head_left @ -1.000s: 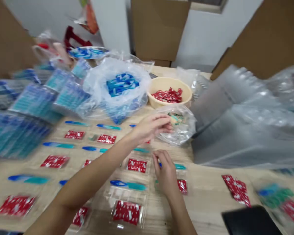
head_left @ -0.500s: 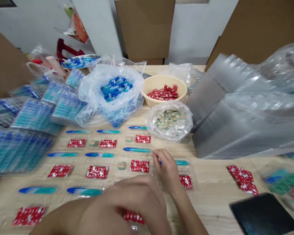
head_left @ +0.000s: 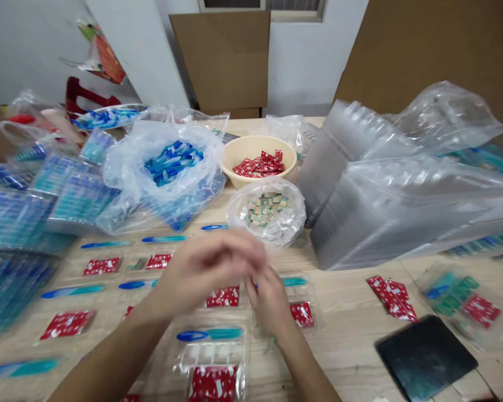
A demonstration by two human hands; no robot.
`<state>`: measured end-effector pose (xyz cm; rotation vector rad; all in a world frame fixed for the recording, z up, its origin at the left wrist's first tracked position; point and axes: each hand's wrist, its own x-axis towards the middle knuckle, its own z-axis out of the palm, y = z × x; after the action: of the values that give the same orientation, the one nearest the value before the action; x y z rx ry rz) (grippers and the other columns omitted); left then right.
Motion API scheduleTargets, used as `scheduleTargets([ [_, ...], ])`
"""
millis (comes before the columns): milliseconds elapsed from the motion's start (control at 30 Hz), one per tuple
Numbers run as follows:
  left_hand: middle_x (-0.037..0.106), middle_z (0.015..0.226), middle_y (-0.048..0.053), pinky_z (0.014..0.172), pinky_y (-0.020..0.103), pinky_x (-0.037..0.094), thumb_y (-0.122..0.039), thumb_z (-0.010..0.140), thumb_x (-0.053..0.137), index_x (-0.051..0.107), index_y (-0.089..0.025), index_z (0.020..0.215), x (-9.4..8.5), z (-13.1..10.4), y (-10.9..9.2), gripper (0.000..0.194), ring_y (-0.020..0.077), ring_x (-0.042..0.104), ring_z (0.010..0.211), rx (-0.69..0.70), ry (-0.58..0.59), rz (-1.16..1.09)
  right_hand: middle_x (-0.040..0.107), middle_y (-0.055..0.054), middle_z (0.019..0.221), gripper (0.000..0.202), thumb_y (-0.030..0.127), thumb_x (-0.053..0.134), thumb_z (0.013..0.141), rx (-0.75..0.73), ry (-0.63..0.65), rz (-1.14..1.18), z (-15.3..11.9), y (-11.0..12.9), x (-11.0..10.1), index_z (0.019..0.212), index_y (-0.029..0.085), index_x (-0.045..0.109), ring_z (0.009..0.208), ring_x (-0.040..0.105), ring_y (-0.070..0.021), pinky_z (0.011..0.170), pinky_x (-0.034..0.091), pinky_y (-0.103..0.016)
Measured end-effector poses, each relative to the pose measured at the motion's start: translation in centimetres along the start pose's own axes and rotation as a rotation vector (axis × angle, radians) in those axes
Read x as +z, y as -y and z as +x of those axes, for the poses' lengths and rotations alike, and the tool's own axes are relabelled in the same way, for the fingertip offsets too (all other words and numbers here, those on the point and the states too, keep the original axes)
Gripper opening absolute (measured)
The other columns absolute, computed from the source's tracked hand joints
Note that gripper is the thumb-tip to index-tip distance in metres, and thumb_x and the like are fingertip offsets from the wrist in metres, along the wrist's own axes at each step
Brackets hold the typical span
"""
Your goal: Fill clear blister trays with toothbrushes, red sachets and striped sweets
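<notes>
Blister tray, clear, lies on the wooden table near the front edge; it carries a teal-handled tool and a red sachet. Right hand rests palm-down on this tray, fingers half curled; whether it pinches anything cannot be told. Left hand hovers just beside it, blurred, fingers drawn together; what it holds, if anything, is hidden.

Nearest the viewer, a second tray holds a blue-teal tool and a red sachet. A dark tablet lies at front right, with loose red sachets and a filled tray near it. To the left, further trays stand in rows.

Beyond the hands sits a clear bag of small blocks. Behind it are a beige bowl of red sachets and a big bag of blue tools. Stacked empty trays fill the right; packed stacks fill the left. Cardboard sheets lean against the far wall.
</notes>
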<state>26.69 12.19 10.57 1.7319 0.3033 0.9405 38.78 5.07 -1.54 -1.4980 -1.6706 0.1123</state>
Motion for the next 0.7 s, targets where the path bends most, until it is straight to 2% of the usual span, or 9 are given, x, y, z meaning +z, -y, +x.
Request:
scheduleTargets([
  [67,0.068,0.076,0.000,0.068,0.026,0.051,-0.027,0.086,0.059,0.067,-0.023,0.089,-0.7,1.2,1.9,0.009,0.0125,0.062,0.071,-0.111,-0.185,0.113,0.067,-0.005,0.079,0.017,0.016,0.045,0.092,0.022,0.012,-0.001,0.1,-0.5,-0.4,0.089,0.019,0.062,0.075,0.064,-0.0177,0.069,0.053,-0.029],
  [167,0.067,0.080,0.001,0.071,0.026,0.050,-0.028,0.083,0.062,0.067,-0.020,0.090,-1.1,1.3,3.4,0.012,0.0122,0.061,0.071,-0.198,-0.253,0.187,0.067,-0.005,0.081,0.016,0.017,0.046,0.091,0.104,-0.032,0.014,0.4,-1.5,-1.2,0.090,0.019,0.062,0.079,0.064,-0.0180,0.072,0.051,-0.030],
  [233,0.066,0.081,0.001,0.072,0.026,0.048,-0.028,0.081,0.063,0.067,-0.019,0.087,-1.0,0.1,3.5,0.012,0.0129,0.060,0.073,-0.250,-0.153,0.251,0.066,-0.005,0.084,0.015,0.018,0.047,0.091,0.150,-0.093,0.040,0.6,-2.2,-1.5,0.092,0.019,0.062,0.081,0.062,-0.0177,0.074,0.050,-0.031],
  [333,0.066,0.080,0.001,0.072,0.025,0.046,-0.025,0.083,0.061,0.067,-0.019,0.085,-0.3,-2.8,3.6,0.009,0.0133,0.059,0.074,-0.300,0.177,0.375,0.064,-0.003,0.082,0.013,0.021,0.048,0.092,0.161,-0.123,0.080,0.9,-2.6,-1.5,0.093,0.019,0.061,0.078,0.060,-0.0152,0.074,0.049,-0.031],
  [400,0.066,0.081,0.002,0.073,0.026,0.045,-0.023,0.086,0.056,0.067,-0.019,0.085,0.8,-5.4,4.1,0.012,0.0142,0.059,0.075,-0.285,0.391,0.477,0.063,-0.002,0.081,0.013,0.022,0.047,0.092,0.144,-0.120,0.076,1.0,-2.4,-1.4,0.092,0.020,0.060,0.074,0.059,-0.0135,0.072,0.049,-0.030],
  [467,0.066,0.083,0.005,0.076,0.028,0.044,-0.020,0.090,0.050,0.067,-0.018,0.085,2.0,-8.0,4.9,0.017,0.0163,0.058,0.079,-0.213,0.528,0.567,0.062,-0.001,0.081,0.014,0.024,0.046,0.094,0.122,-0.122,0.056,1.0,-2.2,-1.4,0.092,0.021,0.060,0.074,0.060,-0.0126,0.072,0.050,-0.029],
  [533,0.066,0.085,0.007,0.081,0.031,0.043,-0.016,0.090,0.047,0.066,-0.017,0.085,3.1,-9.8,5.6,0.019,0.0182,0.058,0.083,-0.128,0.623,0.613,0.062,0.000,0.081,0.017,0.027,0.044,0.095,0.104,-0.133,0.043,1.0,-2.2,-1.3,0.093,0.021,0.059,0.074,0.060,-0.0124,0.072,0.050,-0.030],
  [600,0.066,0.087,0.007,0.083,0.032,0.042,-0.015,0.090,0.046,0.066,-0.018,0.087,3.6,-10.4,6.1,0.020,0.0186,0.057,0.086,-0.087,0.669,0.621,0.061,-0.001,0.083,0.020,0.029,0.041,0.096,0.097,-0.140,0.045,0.9,-2.4,-1.3,0.094,0.020,0.059,0.075,0.060,-0.0123,0.074,0.050,-0.030],
  [700,0.066,0.087,0.006,0.083,0.031,0.042,-0.022,0.092,0.045,0.066,-0.019,0.088,3.2,-9.6,6.3,0.022,0.0176,0.057,0.084,-0.140,0.560,0.604,0.061,-0.001,0.085,0.022,0.031,0.039,0.096,0.098,-0.155,0.051,0.8,-2.6,-1.3,0.096,0.020,0.059,0.077,0.061,-0.0127,0.075,0.050,-0.031],
])
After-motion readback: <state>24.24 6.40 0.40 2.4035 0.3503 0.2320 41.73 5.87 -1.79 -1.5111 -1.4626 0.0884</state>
